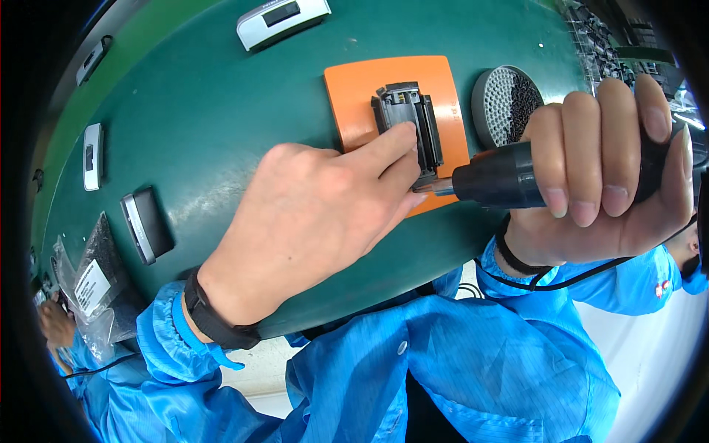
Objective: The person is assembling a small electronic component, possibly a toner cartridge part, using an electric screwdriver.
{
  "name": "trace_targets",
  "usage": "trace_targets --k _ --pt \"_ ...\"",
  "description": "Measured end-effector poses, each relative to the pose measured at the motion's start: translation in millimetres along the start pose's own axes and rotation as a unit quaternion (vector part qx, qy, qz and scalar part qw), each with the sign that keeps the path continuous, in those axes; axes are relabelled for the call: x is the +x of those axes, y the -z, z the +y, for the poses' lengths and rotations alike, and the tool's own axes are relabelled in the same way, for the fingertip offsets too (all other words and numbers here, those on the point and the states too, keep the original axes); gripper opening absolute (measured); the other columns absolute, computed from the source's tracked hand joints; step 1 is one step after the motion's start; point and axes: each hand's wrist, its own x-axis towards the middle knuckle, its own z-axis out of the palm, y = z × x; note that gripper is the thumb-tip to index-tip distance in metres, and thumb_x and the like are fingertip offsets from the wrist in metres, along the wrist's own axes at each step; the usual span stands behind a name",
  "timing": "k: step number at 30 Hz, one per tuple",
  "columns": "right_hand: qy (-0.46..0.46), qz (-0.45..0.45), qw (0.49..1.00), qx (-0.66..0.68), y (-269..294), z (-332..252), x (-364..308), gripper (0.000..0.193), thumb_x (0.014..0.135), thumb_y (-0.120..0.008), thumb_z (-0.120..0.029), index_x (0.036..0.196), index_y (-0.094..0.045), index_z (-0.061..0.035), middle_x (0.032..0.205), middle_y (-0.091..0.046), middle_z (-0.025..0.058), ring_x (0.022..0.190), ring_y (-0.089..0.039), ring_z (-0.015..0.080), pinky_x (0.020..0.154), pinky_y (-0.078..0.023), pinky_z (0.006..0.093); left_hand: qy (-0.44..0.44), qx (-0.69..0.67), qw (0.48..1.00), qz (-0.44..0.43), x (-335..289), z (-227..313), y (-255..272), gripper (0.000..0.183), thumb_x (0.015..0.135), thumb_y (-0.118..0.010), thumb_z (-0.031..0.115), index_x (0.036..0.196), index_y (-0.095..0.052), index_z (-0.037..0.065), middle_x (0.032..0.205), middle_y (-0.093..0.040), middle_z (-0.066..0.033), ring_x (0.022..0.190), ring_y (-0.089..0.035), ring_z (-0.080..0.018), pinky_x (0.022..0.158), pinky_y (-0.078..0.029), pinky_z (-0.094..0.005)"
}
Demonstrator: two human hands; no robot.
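Note:
A small black plastic housing [427, 133] rests on an orange fixture plate [354, 92] in front of me. The fingers of my left hand [314, 203] are bunched together and press on the housing, hiding part of its lower half. In my right hand [594, 159], the fingers wrap around a black electric screwdriver [491, 179], held sideways. Its metal tip reaches the lower end of the housing, close to my left fingertips. Whether a screw sits at the tip cannot be made out.
Right of the plate stands a round grey dish [481, 111] with small dark screws. Silver-and-black devices lie around the green table: one at the top [284, 21], another at the far left [92, 156]. A black-and-silver part [150, 221] lies near a plastic bag [103, 284]. Co-workers sit on both sides.

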Motion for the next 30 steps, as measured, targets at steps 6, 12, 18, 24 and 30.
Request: trace_targets --k 6,12,18,24,30 --pt "0.016 0.015 1.000 0.006 4.9 1.5 -1.5 0.022 0.107 -0.047 -0.028 0.111 -0.048 -0.0056 0.074 -0.052 0.0014 0.062 -0.056 0.0116 0.062 -0.054 0.0302 -0.014 0.027 0.999 0.015 1.5 -1.3 -3.1 0.028 0.086 -0.076 0.019 0.110 -0.072 0.004 0.119 -0.068 -0.0026 0.066 -0.069 -0.0229 0.058 -0.057 -0.0331" --pt "0.010 0.002 1.000 -0.013 5.6 -1.4 1.1 0.022 0.106 -0.046 -0.028 0.111 -0.049 -0.0059 0.074 -0.053 0.0013 0.062 -0.056 0.0113 0.062 -0.054 0.0303 0.000 0.011 1.000 0.010 2.0 -0.2 -1.5 0.026 0.086 -0.076 0.017 0.109 -0.072 0.003 0.117 -0.069 -0.0027 0.065 -0.068 -0.0228 0.057 -0.056 -0.0329" --pt "0.000 0.009 1.000 -0.013 0.1 -1.6 0.5 0.022 0.106 -0.046 -0.027 0.111 -0.049 -0.0064 0.074 -0.052 0.0007 0.063 -0.056 0.0111 0.062 -0.053 0.0302 0.002 0.000 1.000 0.020 3.2 0.6 -1.3 0.025 0.086 -0.075 0.016 0.108 -0.073 0.004 0.118 -0.069 -0.0028 0.064 -0.068 -0.0233 0.057 -0.056 -0.0333" --pt "0.006 0.009 0.999 -0.032 -0.7 -6.0 0.4 0.022 0.106 -0.046 -0.030 0.107 -0.048 -0.0082 0.074 -0.051 0.0001 0.062 -0.055 0.0107 0.061 -0.051 0.0296 0.010 0.006 1.000 0.004 2.1 0.9 -0.5 0.028 0.087 -0.076 0.021 0.108 -0.073 0.004 0.119 -0.069 -0.0028 0.065 -0.068 -0.0231 0.058 -0.056 -0.0334" --pt "-0.025 0.022 0.990 -0.137 -5.4 -13.9 -2.5 0.022 0.105 -0.043 -0.031 0.108 -0.048 -0.0096 0.072 -0.051 -0.0002 0.058 -0.053 0.0095 0.057 -0.049 0.0285 0.006 0.001 1.000 -0.007 1.8 0.6 1.6 0.037 0.084 -0.079 0.029 0.111 -0.072 0.004 0.123 -0.067 -0.0017 0.064 -0.067 -0.0229 0.059 -0.056 -0.0337"
